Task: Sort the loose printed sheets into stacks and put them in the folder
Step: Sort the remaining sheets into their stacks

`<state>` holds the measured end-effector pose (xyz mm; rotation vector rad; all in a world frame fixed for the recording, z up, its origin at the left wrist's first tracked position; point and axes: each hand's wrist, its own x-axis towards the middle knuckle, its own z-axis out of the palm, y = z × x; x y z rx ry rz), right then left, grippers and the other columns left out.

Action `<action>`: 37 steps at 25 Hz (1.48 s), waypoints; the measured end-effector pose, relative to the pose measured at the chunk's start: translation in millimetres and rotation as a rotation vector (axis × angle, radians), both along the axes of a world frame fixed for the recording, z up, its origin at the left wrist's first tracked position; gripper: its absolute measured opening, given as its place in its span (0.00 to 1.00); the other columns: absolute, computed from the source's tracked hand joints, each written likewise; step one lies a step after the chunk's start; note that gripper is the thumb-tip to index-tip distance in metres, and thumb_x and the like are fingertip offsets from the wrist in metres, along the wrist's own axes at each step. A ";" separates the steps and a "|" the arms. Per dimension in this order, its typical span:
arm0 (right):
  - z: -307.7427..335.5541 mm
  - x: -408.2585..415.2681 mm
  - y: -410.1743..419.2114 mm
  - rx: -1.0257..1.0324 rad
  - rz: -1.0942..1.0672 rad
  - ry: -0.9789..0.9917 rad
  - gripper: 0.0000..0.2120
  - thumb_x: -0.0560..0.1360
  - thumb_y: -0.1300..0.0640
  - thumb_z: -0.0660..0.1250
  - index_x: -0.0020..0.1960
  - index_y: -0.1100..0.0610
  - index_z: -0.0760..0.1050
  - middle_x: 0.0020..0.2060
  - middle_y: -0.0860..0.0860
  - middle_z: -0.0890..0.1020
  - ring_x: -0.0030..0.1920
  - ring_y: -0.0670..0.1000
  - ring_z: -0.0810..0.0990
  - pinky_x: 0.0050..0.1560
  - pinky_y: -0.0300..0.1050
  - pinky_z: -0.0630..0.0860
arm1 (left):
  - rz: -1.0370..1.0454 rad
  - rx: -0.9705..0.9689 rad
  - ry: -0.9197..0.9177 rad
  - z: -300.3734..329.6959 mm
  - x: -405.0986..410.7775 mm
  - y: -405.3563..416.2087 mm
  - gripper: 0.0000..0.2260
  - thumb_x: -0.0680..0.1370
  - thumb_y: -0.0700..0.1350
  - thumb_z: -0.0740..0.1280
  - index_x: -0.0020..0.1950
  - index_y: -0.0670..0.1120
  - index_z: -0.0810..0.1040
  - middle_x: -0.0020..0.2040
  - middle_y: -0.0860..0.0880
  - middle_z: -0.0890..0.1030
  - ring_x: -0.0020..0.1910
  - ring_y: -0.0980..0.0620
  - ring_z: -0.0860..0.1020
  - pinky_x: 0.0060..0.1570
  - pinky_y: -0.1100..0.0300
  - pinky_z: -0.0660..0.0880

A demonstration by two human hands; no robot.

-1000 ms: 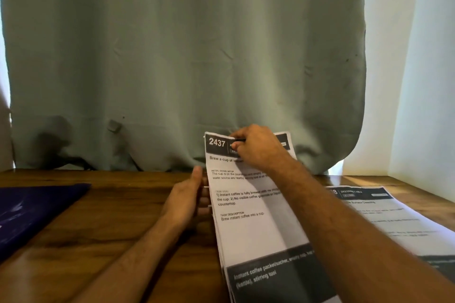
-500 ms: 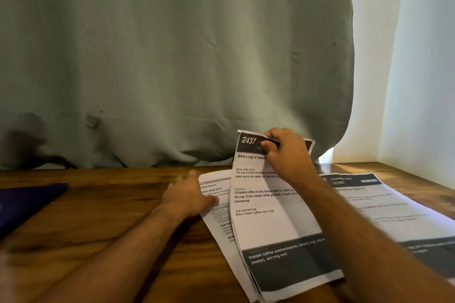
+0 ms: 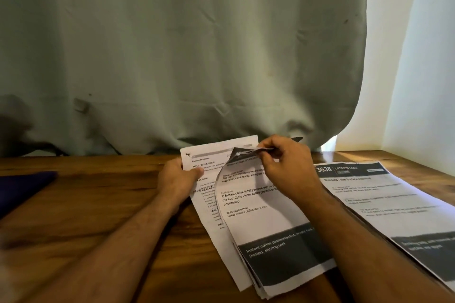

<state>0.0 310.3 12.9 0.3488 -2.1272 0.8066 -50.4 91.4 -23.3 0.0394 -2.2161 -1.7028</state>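
Two paper piles on the worktop [image 3: 73,204]: right hand [image 3: 286,170] now curls the top sheet [image 3: 256,206] forward by its pinched top edge; left hand [image 3: 177,179] grips the newly exposed under sheet [image 3: 211,157]; the "3638" stack [image 3: 384,199] lies unchanged.

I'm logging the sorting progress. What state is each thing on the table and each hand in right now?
Coffee sheet: top edge curled over, pinched by right hand.
White sheet: underneath, gripped by left hand.
3638 sheet: flat on table.
Blue folder: lying flat, untouched.

2 bare forearms in view, no sleeves visible up to the near frame edge. Light hair on both forearms. Left hand [image 3: 177,181] and right hand [image 3: 286,167] bare: no gloves visible.
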 end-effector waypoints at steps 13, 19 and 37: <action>-8.3 12.5 -10.3 0.108 0.084 0.078 0.04 0.73 0.62 0.71 0.47 0.55 0.79 0.47 0.46 0.81 0.49 0.42 0.80 0.51 0.31 0.77 | -0.099 0.479 0.100 4.3 1.0 -2.0 0.07 0.84 0.47 0.63 0.51 0.53 0.80 0.41 0.54 0.87 0.39 0.53 0.86 0.30 0.58 0.81; -1.0 5.1 -27.2 0.068 0.013 0.113 0.08 0.78 0.58 0.67 0.56 0.54 0.79 0.51 0.47 0.81 0.49 0.43 0.78 0.55 0.33 0.76 | -0.140 0.398 0.203 11.2 9.5 1.3 0.13 0.85 0.53 0.59 0.51 0.51 0.82 0.43 0.52 0.87 0.40 0.51 0.87 0.34 0.57 0.81; -4.0 -4.9 -15.5 -0.035 -0.114 -0.013 0.33 0.73 0.55 0.73 0.72 0.46 0.61 0.70 0.48 0.64 0.67 0.49 0.69 0.67 0.49 0.68 | -0.150 0.569 0.142 22.4 15.3 2.7 0.03 0.81 0.40 0.67 0.50 0.47 0.79 0.44 0.45 0.87 0.40 0.47 0.87 0.36 0.53 0.83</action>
